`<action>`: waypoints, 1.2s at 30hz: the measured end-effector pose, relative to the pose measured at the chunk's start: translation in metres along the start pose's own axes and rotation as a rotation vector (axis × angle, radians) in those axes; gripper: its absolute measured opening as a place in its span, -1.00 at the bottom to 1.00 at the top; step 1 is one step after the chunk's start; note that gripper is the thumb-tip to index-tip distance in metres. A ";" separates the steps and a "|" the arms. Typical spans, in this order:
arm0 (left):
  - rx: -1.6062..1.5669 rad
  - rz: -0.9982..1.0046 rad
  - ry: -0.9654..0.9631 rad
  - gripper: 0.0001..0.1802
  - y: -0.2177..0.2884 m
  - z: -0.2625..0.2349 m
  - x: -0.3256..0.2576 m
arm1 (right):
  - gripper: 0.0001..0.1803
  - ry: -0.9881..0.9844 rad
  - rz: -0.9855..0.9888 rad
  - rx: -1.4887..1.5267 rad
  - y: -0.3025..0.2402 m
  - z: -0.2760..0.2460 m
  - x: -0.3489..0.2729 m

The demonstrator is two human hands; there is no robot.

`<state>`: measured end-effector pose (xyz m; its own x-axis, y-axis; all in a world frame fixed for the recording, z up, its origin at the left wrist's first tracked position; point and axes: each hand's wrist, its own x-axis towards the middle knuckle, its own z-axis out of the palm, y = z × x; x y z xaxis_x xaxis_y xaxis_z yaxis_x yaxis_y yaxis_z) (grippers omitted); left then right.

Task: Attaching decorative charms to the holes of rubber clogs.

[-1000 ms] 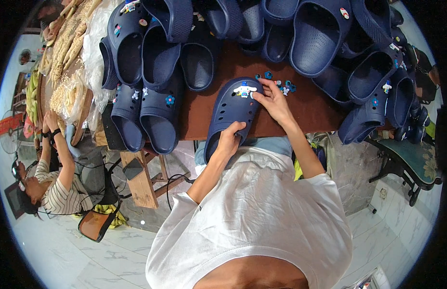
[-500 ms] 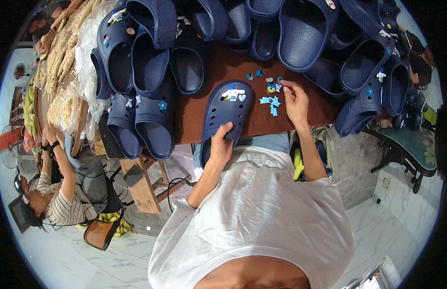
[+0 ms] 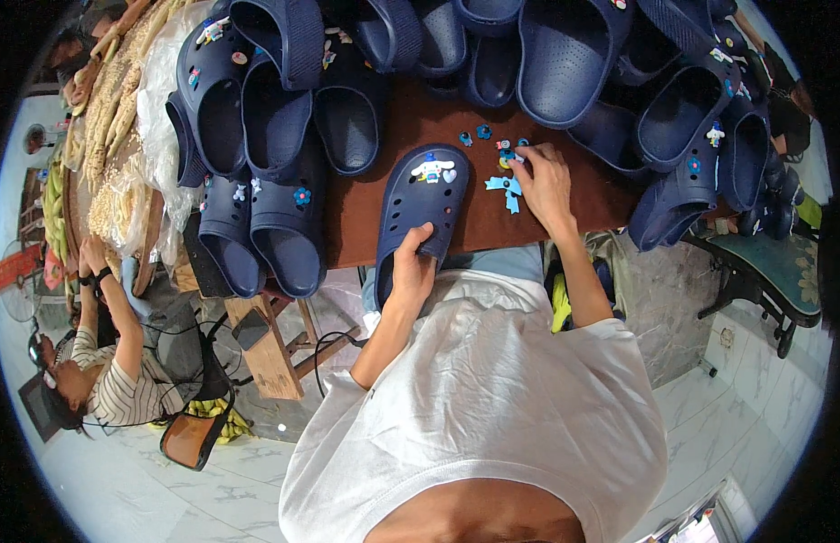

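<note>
My left hand (image 3: pixel 411 265) grips the heel end of a navy clog (image 3: pixel 422 204), thumb on top. The clog rests at the table's near edge, toe pointing away. A white long-eared character charm (image 3: pixel 431 167) and a pale heart charm (image 3: pixel 450 176) sit on its toe; other holes are bare. My right hand (image 3: pixel 548 188) is over a small group of loose charms, fingers bent together at a yellow-and-blue charm (image 3: pixel 507 157); what they pinch is hidden. Light-blue bow-like charms (image 3: pixel 506 188) lie beside the fingertips, and small blue flower charms (image 3: pixel 484 132) lie farther back.
Navy clogs (image 3: pixel 289 185) crowd the brown tabletop (image 3: pixel 492 231) at left, back and right (image 3: pixel 678 118), several with charms. Clear plastic (image 3: pixel 166 81) hangs at far left. A person in a striped shirt (image 3: pixel 135 385) works there. A green-topped chair (image 3: pixel 782 271) stands right.
My right hand has moved left and slightly nearer over the loose charms, covering some of them. My left hand still holds the clog in nearly the same place.
</note>
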<state>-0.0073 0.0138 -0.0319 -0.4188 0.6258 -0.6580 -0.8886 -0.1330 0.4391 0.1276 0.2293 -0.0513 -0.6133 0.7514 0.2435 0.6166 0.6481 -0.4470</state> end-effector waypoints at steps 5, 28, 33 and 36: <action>-0.035 0.012 -0.022 -0.74 -0.001 -0.002 0.001 | -0.72 -0.018 0.027 0.003 -0.010 0.009 -0.002; -0.048 -0.041 -0.011 -0.75 0.000 0.001 0.006 | -0.78 -0.417 0.094 0.679 -0.072 -0.007 -0.014; -0.044 -0.053 -0.017 -0.74 -0.002 0.001 0.002 | -0.80 -0.450 0.189 0.662 -0.068 -0.005 -0.010; -0.028 -0.026 -0.037 -0.72 -0.004 0.001 0.002 | -0.81 -0.419 0.201 0.652 -0.073 -0.007 -0.008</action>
<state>-0.0042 0.0168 -0.0346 -0.3892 0.6570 -0.6457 -0.9040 -0.1379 0.4046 0.0908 0.1762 -0.0149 -0.7353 0.6533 -0.1805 0.4016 0.2053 -0.8925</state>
